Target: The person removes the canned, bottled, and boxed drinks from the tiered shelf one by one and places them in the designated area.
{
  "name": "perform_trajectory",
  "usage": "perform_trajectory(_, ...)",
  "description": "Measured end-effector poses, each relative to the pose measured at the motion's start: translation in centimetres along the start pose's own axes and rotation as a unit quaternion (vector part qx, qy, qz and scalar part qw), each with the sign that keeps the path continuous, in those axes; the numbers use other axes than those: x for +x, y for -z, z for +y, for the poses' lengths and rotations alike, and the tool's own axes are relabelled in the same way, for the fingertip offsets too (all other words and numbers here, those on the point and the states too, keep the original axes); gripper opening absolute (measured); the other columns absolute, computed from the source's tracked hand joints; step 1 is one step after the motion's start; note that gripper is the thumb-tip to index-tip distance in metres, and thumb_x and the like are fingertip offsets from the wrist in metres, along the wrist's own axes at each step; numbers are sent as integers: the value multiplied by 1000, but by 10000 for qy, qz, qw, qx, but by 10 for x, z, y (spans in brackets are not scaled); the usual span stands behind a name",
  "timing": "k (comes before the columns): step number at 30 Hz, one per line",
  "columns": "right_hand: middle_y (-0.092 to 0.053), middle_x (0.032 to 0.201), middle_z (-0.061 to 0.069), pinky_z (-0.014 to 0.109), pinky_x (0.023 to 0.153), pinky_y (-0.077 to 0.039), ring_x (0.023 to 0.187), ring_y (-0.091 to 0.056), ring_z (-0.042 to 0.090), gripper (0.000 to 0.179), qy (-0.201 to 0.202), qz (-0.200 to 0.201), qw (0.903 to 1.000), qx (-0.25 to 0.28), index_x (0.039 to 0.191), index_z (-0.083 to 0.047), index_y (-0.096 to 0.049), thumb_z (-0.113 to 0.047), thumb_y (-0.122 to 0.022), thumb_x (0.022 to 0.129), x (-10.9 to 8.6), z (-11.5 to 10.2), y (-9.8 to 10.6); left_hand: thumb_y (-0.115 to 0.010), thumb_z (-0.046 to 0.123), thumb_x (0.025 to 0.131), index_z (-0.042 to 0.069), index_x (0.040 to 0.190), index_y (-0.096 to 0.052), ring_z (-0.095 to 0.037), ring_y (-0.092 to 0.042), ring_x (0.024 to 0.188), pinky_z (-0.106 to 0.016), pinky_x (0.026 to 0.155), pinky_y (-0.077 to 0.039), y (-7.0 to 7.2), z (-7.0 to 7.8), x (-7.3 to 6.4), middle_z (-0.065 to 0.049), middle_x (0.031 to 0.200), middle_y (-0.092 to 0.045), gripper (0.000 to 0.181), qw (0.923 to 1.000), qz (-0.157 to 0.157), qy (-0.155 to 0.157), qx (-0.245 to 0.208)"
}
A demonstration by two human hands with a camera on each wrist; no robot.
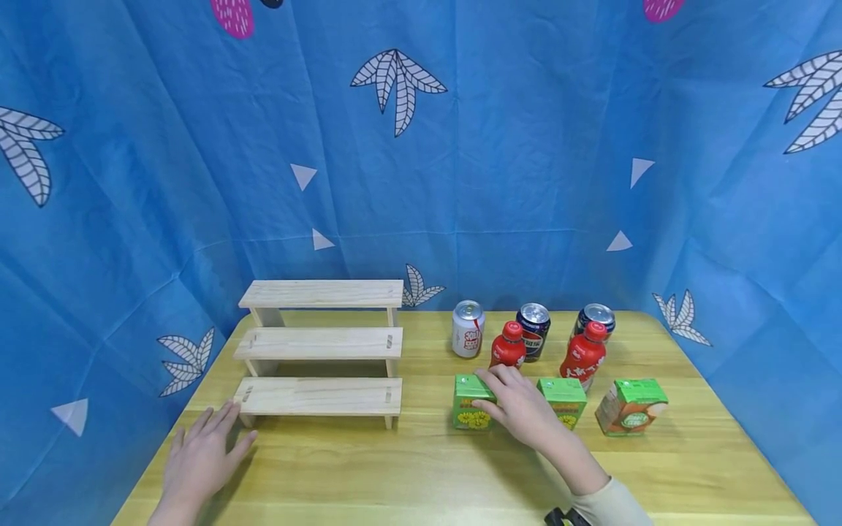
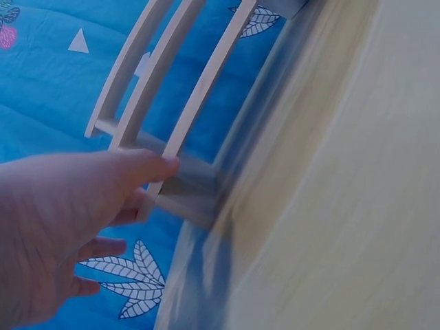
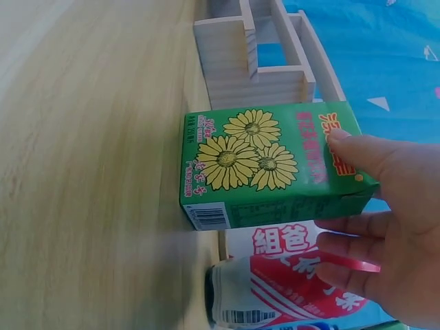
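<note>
My right hand [image 1: 522,405] pinches a green drink carton [image 3: 247,155] with yellow flowers, thumb on its front face and fingers around the side. The carton stands upright on the table. Just right of it is a second green carton [image 1: 563,398], partly behind my wrist. A red bottle [image 1: 508,347] is directly behind my right hand, its lower part hidden. At the left, my left hand [image 1: 200,456] lies beside the lowest step of a three-tier wooden shelf [image 1: 322,397], fingers loosely extended. In the left wrist view its thumb overlaps the shelf's end; whether it presses there I cannot tell.
Behind the cartons stand a white can [image 1: 468,330], a dark can [image 1: 534,332], another dark can [image 1: 597,315] and a second red bottle [image 1: 584,354]. An orange-and-green carton [image 1: 631,409] is farthest right. Blue patterned cloth [image 1: 513,183] hangs behind the wooden table [image 1: 368,475].
</note>
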State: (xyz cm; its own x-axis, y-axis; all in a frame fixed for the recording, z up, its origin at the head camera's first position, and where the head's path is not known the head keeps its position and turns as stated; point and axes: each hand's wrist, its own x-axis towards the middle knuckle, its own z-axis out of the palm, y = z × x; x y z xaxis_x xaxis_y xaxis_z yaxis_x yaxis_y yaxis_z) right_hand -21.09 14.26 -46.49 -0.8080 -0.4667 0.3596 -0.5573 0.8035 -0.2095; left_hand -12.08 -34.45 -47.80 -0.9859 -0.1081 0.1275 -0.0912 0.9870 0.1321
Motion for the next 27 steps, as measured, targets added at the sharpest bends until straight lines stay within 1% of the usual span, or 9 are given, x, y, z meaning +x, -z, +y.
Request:
perform_trajectory(6,-61,117,7,44,86,-53,110,-58,26,56,-3,13,10000,-10,133,-9,-58,-40,-70,88,1,-2,2,-53,56,94,-1,144,-43,-53,-35,133,-78,106,-19,-1,0,1,-26,147,-43,76,10000,-6,16,-25)
perform_trajectory(13,-61,118,8,44,86,-54,109,-58,26,58,82,121,9999,-36,134,-10,-57,-40,-72,86,1,-6,6,-53,55,94,0,142,-45,-55,-34,133,-80,104,-20,-2,-2,1,-26,146,-44,74,9999,106,85,22)
perform_trajectory(20,-60,123,8,46,96,-53,115,-57,26,59,80,156,9998,-36,135,-11,-56,-43,-69,87,-1,-4,15,-54,52,95,0,140,-49,-56,-34,131,-81,103,-19,4,-3,4,-28,143,-47,69,9998,179,111,53)
perform_trajectory(25,-60,123,8,45,97,-53,114,-57,26,59,74,301,9995,-21,135,-12,-56,-42,-70,87,-4,0,25,-54,49,96,1,139,-50,-55,-36,130,-80,103,-19,9,0,6,-29,140,-50,64,9993,375,35,35)
perform_trajectory(27,-60,124,9,46,97,-52,115,-57,27,59,45,348,9994,-48,136,-12,-56,-41,-71,87,-6,3,30,-55,48,96,2,138,-52,-55,-38,128,-80,102,-20,11,1,8,-29,137,-51,63,9986,524,-41,2)
